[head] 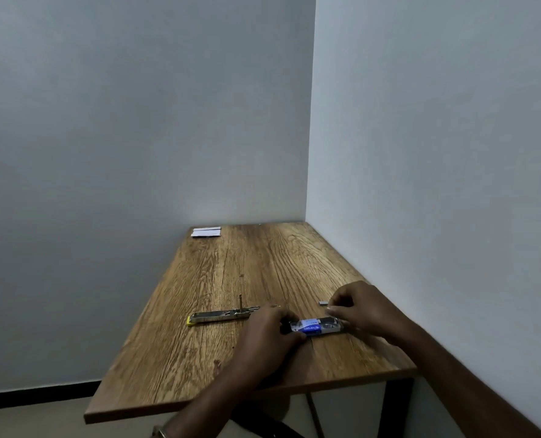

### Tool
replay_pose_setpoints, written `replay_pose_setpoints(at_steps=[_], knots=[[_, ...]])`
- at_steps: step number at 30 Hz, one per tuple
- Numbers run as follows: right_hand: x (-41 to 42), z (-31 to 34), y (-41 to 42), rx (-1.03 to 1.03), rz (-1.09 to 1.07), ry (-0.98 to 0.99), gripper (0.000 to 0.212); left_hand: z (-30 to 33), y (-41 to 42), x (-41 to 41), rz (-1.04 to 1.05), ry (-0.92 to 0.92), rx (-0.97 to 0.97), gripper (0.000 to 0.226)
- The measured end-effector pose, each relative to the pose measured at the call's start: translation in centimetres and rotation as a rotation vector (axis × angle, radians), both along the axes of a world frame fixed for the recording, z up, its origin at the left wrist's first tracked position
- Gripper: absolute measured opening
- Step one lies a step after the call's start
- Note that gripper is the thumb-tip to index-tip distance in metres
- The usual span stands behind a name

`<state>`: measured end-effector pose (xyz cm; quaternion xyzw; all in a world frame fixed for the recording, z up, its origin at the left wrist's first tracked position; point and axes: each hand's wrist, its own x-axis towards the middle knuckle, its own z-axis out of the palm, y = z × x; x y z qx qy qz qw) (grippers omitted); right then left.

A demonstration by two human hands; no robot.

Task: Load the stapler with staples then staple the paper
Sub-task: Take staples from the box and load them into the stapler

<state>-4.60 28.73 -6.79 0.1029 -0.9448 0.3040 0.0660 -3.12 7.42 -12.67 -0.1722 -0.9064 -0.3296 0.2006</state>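
A small blue and white staple box lies on the wooden table, its right end slid open. My left hand grips the box's left end. My right hand pinches at the box's open right end; whether its fingertips hold staples I cannot tell. A small grey strip of staples lies on the table just left of my right fingers. The metal stapler, opened out flat with a yellow tip at its left end, lies left of my left hand. White paper rests at the table's far left corner.
The table stands in a corner, with a wall along its far edge and another along its right edge. Its left and near edges drop to the floor. Black metal legs show under the near right corner.
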Motion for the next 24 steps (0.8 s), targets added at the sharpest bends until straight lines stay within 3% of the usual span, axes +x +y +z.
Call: replay_pose_setpoints(at_steps=[6, 10, 24], knots=[[0.26, -0.21, 0.46, -0.278, 0.039, 0.06, 0.005, -0.05, 0.02, -0.09, -0.003, 0.004, -0.005, 0.034], [0.37, -0.33, 0.79, -0.327, 0.092, 0.066, 0.005, -0.02, 0.04, 0.03, 0.001, 0.005, 0.005, 0.033], [1.03, -0.36, 0.56, 0.147, 0.153, 0.235, 0.008, 0.07, -0.03, 0.2, -0.007, -0.006, 0.004, 0.032]])
